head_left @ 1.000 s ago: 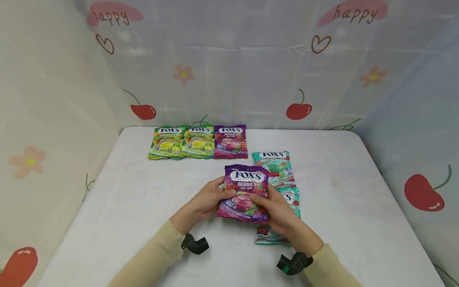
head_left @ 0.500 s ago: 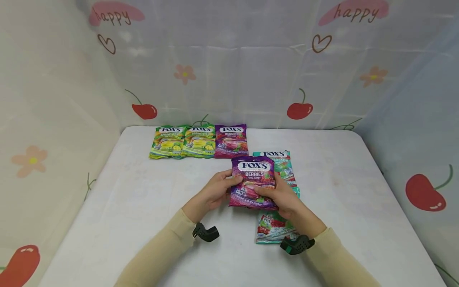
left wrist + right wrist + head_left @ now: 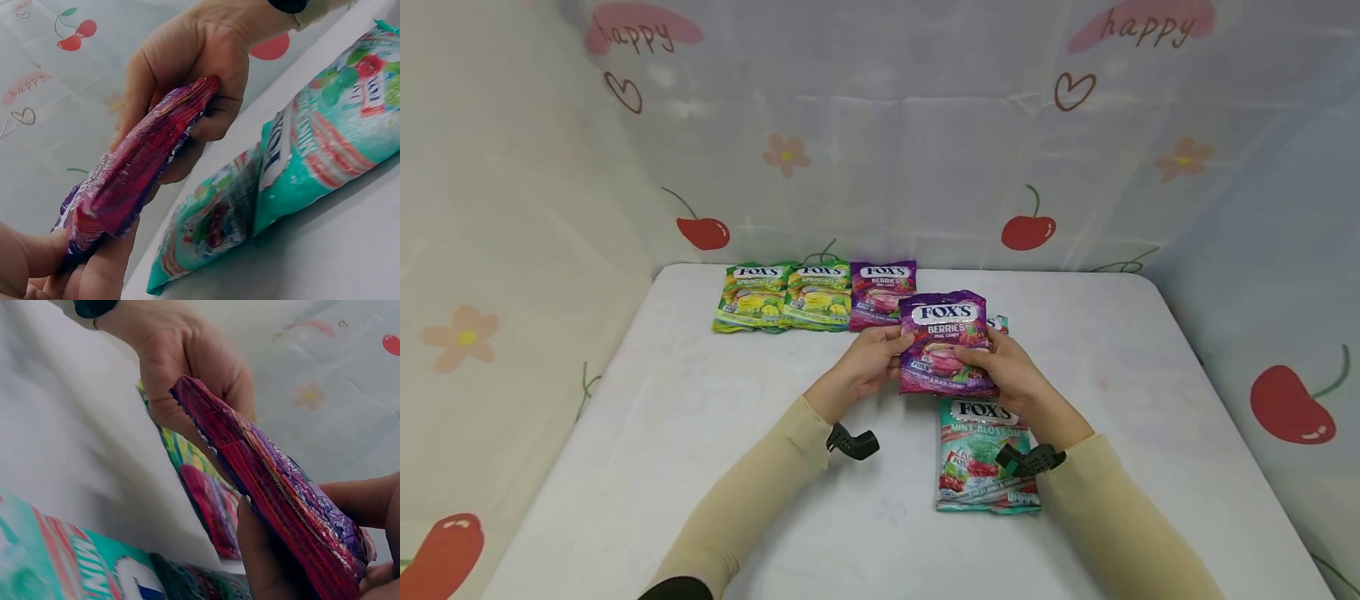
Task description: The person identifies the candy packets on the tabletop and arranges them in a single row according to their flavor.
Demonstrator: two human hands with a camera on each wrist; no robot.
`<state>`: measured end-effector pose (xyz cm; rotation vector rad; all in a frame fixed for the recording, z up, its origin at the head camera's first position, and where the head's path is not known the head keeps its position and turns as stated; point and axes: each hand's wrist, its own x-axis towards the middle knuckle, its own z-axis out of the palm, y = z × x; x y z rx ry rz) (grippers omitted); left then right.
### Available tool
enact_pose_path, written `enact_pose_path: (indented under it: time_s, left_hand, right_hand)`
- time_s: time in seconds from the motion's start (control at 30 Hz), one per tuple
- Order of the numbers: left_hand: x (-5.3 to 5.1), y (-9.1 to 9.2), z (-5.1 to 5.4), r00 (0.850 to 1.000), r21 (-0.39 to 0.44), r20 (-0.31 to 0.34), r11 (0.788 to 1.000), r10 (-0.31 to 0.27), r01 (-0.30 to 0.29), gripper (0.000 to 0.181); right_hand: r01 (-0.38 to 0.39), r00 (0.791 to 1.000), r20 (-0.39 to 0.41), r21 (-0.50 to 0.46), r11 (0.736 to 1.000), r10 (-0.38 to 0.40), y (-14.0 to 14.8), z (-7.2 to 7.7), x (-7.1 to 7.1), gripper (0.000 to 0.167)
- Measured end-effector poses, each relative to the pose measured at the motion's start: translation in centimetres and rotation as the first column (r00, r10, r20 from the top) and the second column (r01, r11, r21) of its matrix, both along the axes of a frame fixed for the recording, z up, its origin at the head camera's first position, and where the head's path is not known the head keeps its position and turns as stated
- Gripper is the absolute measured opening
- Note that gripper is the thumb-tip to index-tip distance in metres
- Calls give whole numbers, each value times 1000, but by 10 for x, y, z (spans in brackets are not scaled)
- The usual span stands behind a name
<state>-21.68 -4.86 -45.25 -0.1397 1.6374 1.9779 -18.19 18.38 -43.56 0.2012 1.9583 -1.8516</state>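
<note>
Walls: pale fabric sheets [image 3: 880, 125] printed with red cherries, orange flowers and the word "happy" stood on three sides.
Worktop: a flat white table [image 3: 835, 525] with rounded far corners reached back to the rear sheet.
Arms: a long beige left sleeve [image 3: 752, 492] and a matching right sleeve [image 3: 1127, 525] came in from the near side.
In hand: a glossy purple plastic candy bag [image 3: 943, 337] lettered FOX'S Berries was raised above the table, between the left hand [image 3: 865, 367] and the right hand [image 3: 1018, 375].
Mint pair: a teal plastic Mint Blossom bag [image 3: 973, 437] lay nearer the person; a second teal plastic bag [image 3: 998, 322] lay beyond it, mostly hidden in the head view.
Far row: two yellow-green plastic bags [image 3: 751, 304] and a purple plastic Berries bag [image 3: 878, 300] lay side by side.
Grip: fingers of both hands were clamped on the held bag's opposite sides — thumbs in front, other fingers behind.
Wrists: each wore a small curved black device [image 3: 853, 444].
</note>
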Motion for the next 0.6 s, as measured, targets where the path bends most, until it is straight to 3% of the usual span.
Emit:
enact_pose_path:
  time_s: [0.2, 0.47, 0.6]
  left_hand:
    - [-16, 6, 2, 998, 1, 57, 999, 40, -40, 35]
    - [-43, 11, -3, 989, -80, 29, 987, 145, -142, 35]
    - [-59, 16, -4, 987, -103, 1, 982, 161, -160, 34]
  right_hand:
    - [21, 999, 27, -32, 999, -20, 8, -1, -18, 74]
    - [50, 998, 31, -12, 999, -50, 14, -3, -52, 73]
    - [29, 999, 17, 14, 999, -30, 18, -4, -71, 72]
